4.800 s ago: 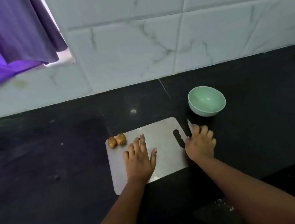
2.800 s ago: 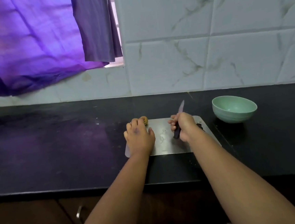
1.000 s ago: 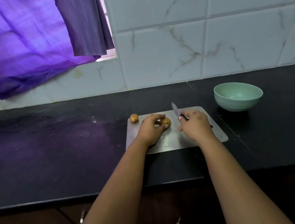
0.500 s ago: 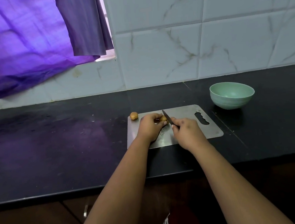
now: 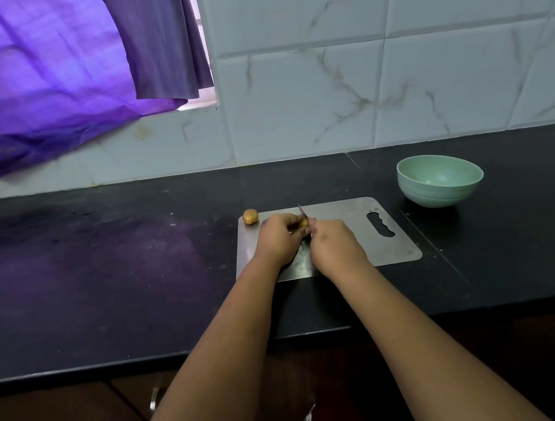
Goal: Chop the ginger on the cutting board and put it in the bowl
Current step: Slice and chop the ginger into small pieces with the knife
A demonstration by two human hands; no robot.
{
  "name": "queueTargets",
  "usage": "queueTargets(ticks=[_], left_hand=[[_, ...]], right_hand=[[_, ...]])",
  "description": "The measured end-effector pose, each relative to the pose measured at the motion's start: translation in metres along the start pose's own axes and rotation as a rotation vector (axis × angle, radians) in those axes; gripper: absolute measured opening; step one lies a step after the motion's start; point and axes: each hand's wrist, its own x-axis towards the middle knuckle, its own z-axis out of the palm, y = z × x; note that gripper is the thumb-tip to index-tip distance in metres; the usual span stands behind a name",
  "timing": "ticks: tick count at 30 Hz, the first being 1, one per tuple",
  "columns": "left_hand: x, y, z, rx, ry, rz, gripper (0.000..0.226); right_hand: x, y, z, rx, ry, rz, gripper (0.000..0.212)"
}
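Note:
A steel cutting board lies on the black counter. My left hand pinches a small brown piece of ginger on the board. My right hand grips a knife whose blade comes down right beside that piece; the handle is hidden in my fist. A second piece of ginger sits at the board's far left corner. The pale green bowl stands to the right of the board, with nothing visible inside.
The black counter runs left and right, its front edge close to me. A marble-tiled wall rises behind. A purple curtain hangs at the upper left. Cabinet doors with a handle sit below the counter.
My left hand took one ginger piece from the corner to the board's middle. My right hand lifted the knife from the board's right edge and brought the blade against that piece.

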Motion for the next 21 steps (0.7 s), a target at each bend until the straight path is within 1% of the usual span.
queueTargets(ticks=[3, 9, 13, 17, 19, 21], left_hand=[[-0.004, 0.003, -0.001, 0.039, 0.000, 0.014, 0.030], [-0.008, 0.001, -0.004, 0.019, -0.004, 0.010, 0.030], [-0.004, -0.001, 0.000, -0.005, -0.008, -0.012, 0.036], [-0.003, -0.002, 0.001, -0.025, -0.006, -0.017, 0.038], [-0.002, -0.003, 0.002, -0.037, -0.001, -0.018, 0.038], [0.000, -0.005, 0.003, -0.024, -0.003, -0.011, 0.038]], right_hand=[[0.005, -0.007, -0.004, -0.026, -0.042, 0.012, 0.034], [0.004, -0.010, -0.012, -0.071, -0.098, 0.013, 0.034], [-0.005, -0.008, -0.016, -0.158, -0.145, 0.012, 0.033], [-0.012, -0.007, -0.019, -0.201, -0.170, 0.033, 0.032], [-0.016, -0.002, -0.019, -0.196, -0.169, 0.034, 0.029], [-0.021, 0.003, -0.021, -0.163, -0.156, 0.031, 0.022]])
